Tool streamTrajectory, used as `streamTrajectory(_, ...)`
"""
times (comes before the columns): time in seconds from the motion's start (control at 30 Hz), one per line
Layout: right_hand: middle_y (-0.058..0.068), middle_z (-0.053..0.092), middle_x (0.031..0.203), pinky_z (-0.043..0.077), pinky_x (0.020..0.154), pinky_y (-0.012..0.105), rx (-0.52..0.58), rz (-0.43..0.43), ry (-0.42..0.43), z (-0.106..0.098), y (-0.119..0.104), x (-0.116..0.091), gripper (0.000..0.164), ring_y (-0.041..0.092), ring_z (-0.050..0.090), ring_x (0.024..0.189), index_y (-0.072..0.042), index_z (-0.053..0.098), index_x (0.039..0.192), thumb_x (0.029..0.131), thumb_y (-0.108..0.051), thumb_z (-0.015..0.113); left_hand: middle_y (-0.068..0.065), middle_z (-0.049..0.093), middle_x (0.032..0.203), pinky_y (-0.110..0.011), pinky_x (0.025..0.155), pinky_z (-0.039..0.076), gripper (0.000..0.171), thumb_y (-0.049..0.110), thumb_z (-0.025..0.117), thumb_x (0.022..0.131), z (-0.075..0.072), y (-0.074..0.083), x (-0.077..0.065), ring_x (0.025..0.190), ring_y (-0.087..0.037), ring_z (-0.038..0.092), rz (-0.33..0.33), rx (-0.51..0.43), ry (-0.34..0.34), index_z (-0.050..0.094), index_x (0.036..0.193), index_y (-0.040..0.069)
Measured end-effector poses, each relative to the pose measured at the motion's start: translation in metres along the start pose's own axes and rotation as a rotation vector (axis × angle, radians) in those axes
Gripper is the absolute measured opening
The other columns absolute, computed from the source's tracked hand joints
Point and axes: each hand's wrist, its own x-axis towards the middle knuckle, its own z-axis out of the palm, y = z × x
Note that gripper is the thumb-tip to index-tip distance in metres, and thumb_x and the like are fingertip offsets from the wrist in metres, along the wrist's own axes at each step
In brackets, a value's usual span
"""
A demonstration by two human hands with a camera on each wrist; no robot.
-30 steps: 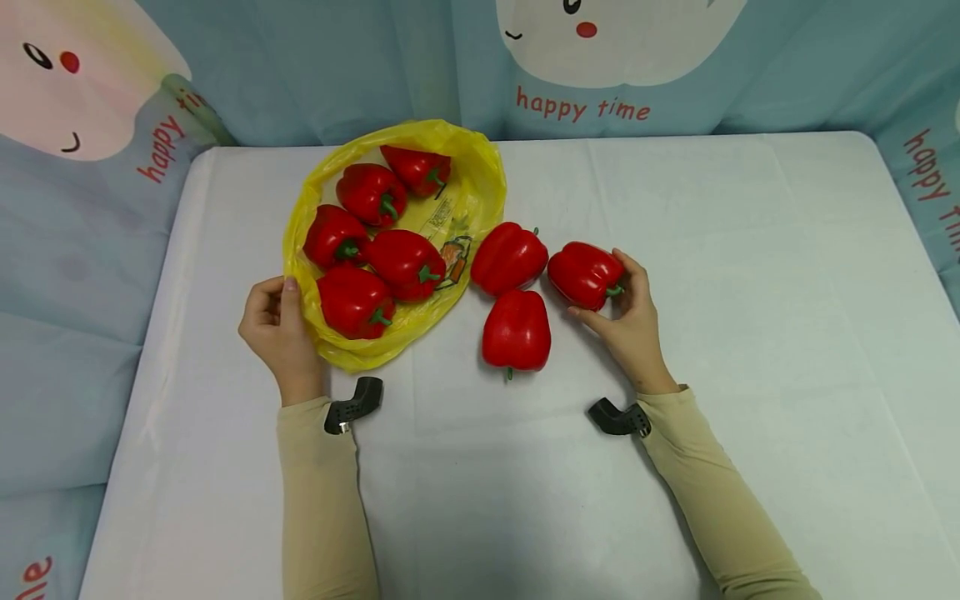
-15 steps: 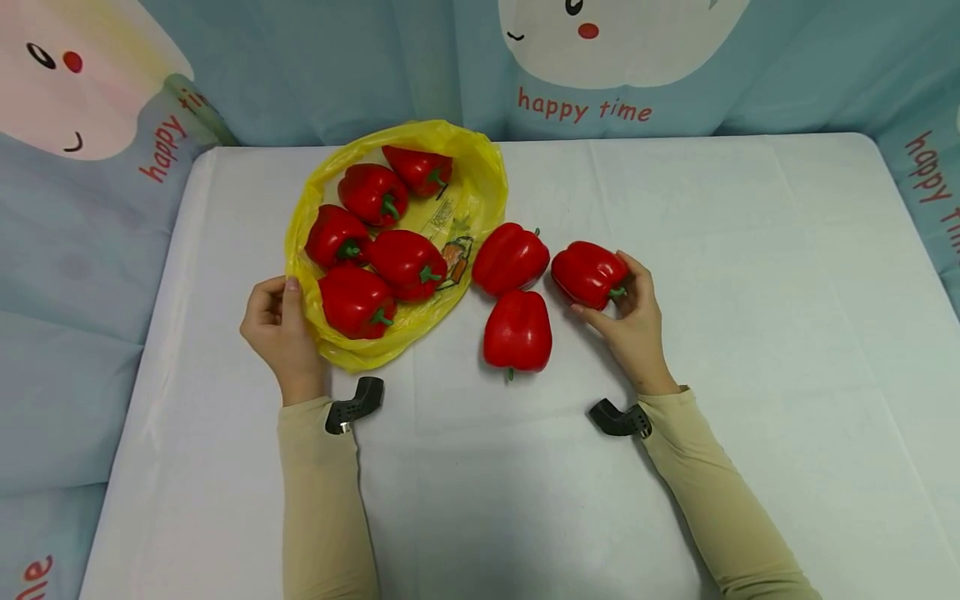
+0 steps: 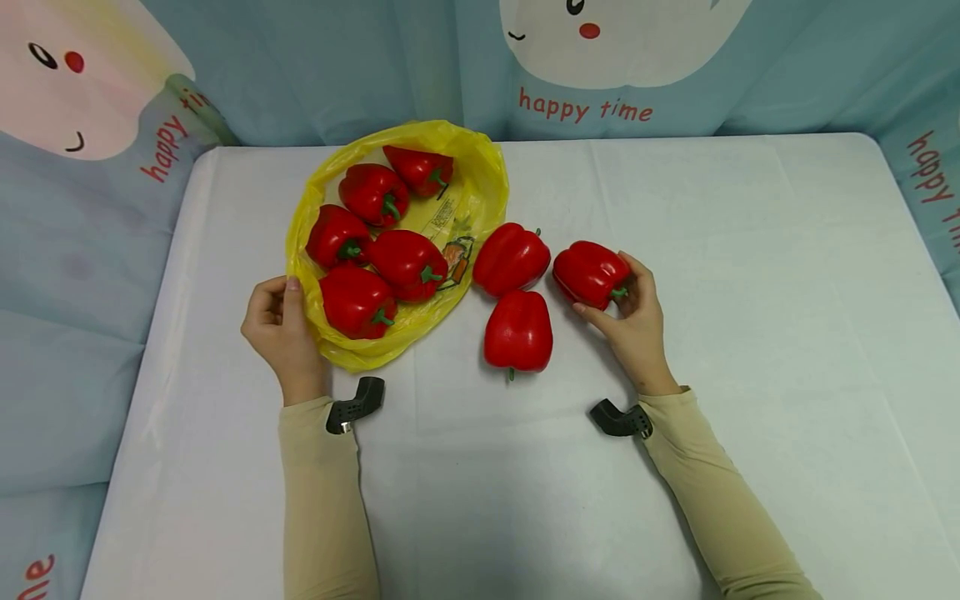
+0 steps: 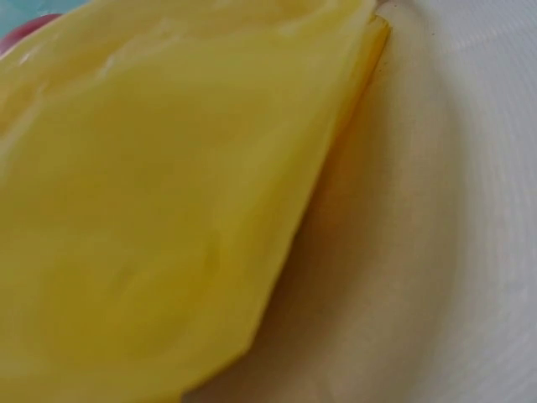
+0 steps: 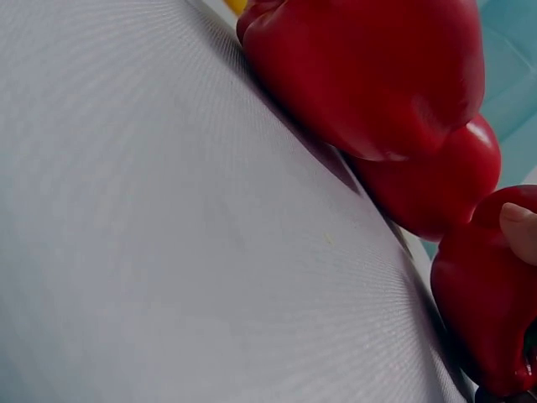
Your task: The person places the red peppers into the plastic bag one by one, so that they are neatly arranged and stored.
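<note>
My left hand (image 3: pixel 281 337) pinches the near left rim of a yellow plastic bag (image 3: pixel 483 175), thumb on the inside. The bag lies wide open and several red bell peppers (image 3: pixel 356 302) with green stems rest in it. In the left wrist view the yellow plastic (image 4: pixel 151 193) fills most of the picture. My right hand (image 3: pixel 637 329) grips a red bell pepper (image 3: pixel 590 273) around its stem end, thumb at the near side and fingers at the far side. Part of the thumb (image 5: pixel 522 231) shows on that pepper (image 5: pixel 482 302) in the right wrist view.
Two more red bell peppers stand between the bag and my right hand: one (image 3: pixel 512 260) beside the bag's right rim, one (image 3: pixel 518 332) closer to me. All lies on a white-covered table (image 3: pixel 787 333). A blue printed curtain (image 3: pixel 390 67) hangs along the back and sides.
The pepper in my right hand has shifted slightly to the right, away from its neighbour. My left hand keeps its hold on the bag rim.
</note>
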Motion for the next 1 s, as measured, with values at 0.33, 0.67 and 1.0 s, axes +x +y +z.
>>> streamTrajectory(0.33,0.001,0.045,0.134,0.038,0.101,0.027,-0.014,0.016,0.005,0.000,-0.001,-0.001,0.080,0.015,0.045,0.121,0.001,0.032,0.142,0.076,0.007,0.075,-0.003,0.060,0.079,-0.019,0.060,0.044,0.012,0.012,0.061,0.092,-0.001,-0.001,0.001,0.068,-0.013,0.047,-0.001,0.009,-0.005,0.070,0.085,0.011)
streamTrajectory(0.67,0.005,0.046,0.134,0.039,0.101,0.028,-0.001,0.053,0.046,-0.001,-0.004,0.001,0.076,0.017,0.046,0.122,-0.003,0.034,0.141,0.077,0.007,0.074,-0.003,0.058,0.077,-0.018,0.058,0.041,0.011,0.010,0.062,0.091,-0.001,-0.001,-0.001,0.066,-0.012,0.045,-0.004,-0.034,0.003,0.070,0.084,0.007)
streamTrajectory(1.0,0.005,0.048,0.134,0.041,0.100,0.030,0.072,-0.021,0.092,0.010,-0.022,0.010,0.074,0.019,0.045,0.123,-0.007,0.038,0.140,0.077,0.003,0.075,-0.004,0.057,0.077,-0.017,0.058,0.041,0.011,0.011,0.062,0.091,0.000,0.005,-0.002,0.066,-0.012,0.045,0.005,-0.037,-0.012,0.069,0.085,0.006)
